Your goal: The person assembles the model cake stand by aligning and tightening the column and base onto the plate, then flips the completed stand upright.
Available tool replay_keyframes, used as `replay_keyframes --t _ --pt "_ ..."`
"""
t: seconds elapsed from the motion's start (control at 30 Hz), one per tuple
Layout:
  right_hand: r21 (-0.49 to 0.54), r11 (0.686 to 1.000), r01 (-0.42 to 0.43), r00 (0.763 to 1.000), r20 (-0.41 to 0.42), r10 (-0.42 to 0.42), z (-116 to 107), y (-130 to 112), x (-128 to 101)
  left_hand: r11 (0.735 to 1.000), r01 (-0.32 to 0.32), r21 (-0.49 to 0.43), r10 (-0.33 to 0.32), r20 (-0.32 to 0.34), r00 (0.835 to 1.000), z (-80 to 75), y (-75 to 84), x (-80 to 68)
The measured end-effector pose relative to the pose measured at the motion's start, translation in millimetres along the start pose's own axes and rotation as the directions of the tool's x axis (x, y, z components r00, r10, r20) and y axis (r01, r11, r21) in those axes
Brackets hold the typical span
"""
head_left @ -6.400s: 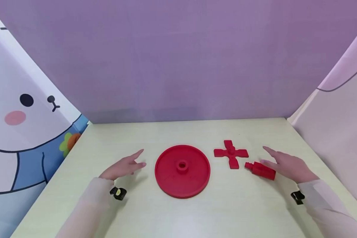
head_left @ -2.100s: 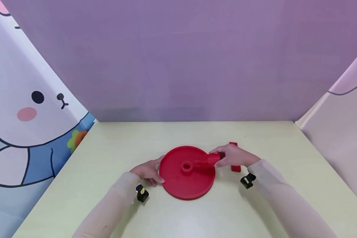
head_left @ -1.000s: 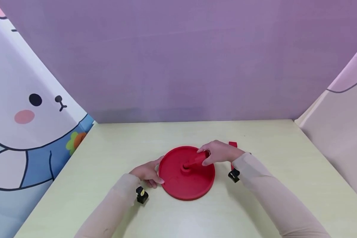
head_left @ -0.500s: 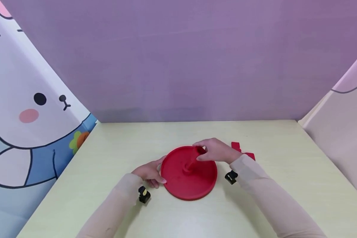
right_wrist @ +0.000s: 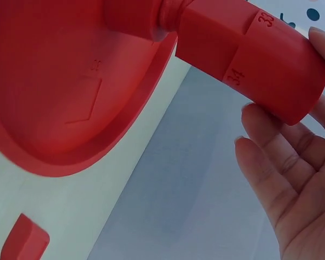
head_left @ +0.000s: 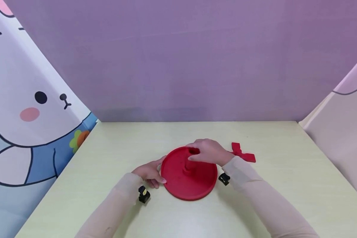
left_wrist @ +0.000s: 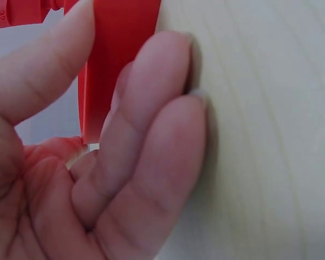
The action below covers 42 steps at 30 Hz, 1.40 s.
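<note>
Two-handed joining of red parts on a pale tabletop. The principal change concerns the red post, numbered 33 and 34 in the right wrist view: a second ago it slanted across the disc from the right; now it stands nearly upright at the centre of the frame, narrow end down, over the hub. The right hand has followed it leftward and is clamped on its upper end by the fingertips. The red disc lies flat in the lower centre of the frame, and the left hand, unchanged in place, holds its left edge, the rim lying between thumb and fingers.

The two parts may thus be judged aligned, with the post's neck meeting or entering the hub; how deeply it is seated cannot be told. The red cross piece, right of centre in the frame, lies apart on the tabletop, touched by neither hand and partly hidden by the right one. That part remains unjoined.
</note>
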State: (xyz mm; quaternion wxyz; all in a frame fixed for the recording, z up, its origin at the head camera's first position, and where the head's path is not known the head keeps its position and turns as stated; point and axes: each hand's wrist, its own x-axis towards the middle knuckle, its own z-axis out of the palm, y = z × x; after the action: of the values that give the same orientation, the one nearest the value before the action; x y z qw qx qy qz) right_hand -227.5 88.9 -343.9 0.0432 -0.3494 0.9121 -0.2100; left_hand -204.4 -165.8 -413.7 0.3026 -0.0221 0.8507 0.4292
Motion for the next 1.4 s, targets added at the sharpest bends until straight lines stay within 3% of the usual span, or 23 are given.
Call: replay_keyframes --t 0.27,0.53,0.73,1.0,1.23,1.4 --pt "0.017 1.0 -0.016 1.0 0.011 0.016 4 -3 3 1.0 0.002 -0.009 -0.002 0.006 1.0 1.7 0.0 -0.4" --pt "0.042 0.996 -0.085 0.995 -0.053 0.087 10 -6 3 1.0 -0.003 -0.021 0.003 0.02 1.0 -0.9 -0.4 0.2" --pt "-0.007 0.999 -0.04 0.998 -0.045 0.04 10 -1 -2 1.0 -0.001 -0.016 0.002 0.034 0.999 -1.1 2.0 0.0" --pt "0.135 0.989 -0.052 0.997 -0.053 0.059 13 9 -5 1.0 -0.006 -0.018 0.006 0.013 1.0 0.0 3.8 -2.1" --pt "0.231 0.962 -0.142 0.984 -0.07 0.162 19 4 -4 0.999 0.001 -0.041 0.0 0.007 1.0 0.8 2.5 -3.4" --pt "0.253 0.961 -0.113 0.989 -0.066 0.133 22 2 -4 0.999 0.0 -0.042 0.0 0.007 1.0 1.0 2.5 -4.0"
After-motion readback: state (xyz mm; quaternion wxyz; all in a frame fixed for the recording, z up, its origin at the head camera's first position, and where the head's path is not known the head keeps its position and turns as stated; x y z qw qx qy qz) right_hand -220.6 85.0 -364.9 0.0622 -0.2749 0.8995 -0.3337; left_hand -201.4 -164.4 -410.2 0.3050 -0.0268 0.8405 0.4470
